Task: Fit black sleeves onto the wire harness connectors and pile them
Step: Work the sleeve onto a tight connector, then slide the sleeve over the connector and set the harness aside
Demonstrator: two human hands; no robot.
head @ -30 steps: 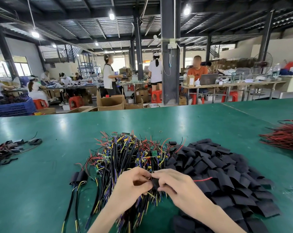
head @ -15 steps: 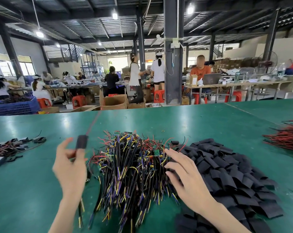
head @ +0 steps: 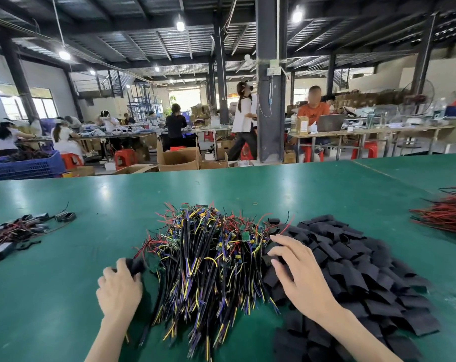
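A heap of wire harnesses (head: 208, 262) with black, yellow, blue and red leads lies in the middle of the green table (head: 64, 296). Right of it spreads a pile of flat black sleeves (head: 357, 273). My left hand (head: 119, 288) rests low at the heap's left edge, its fingers curled round a black sleeved connector (head: 136, 265). My right hand (head: 297, 275) lies over the near left part of the sleeve pile with spread fingers touching the sleeves; whether it grips one is hidden.
A small group of sleeved harnesses (head: 20, 228) lies at the far left of the table. A bundle of red wires (head: 446, 215) sits at the right edge. A small yellow ring (head: 255, 204) lies behind the heap. People work at benches beyond the table.
My left hand, which held the sleeved harness raised at the left, has come down to the table by the heap's left edge. My right hand stays on the sleeve pile.
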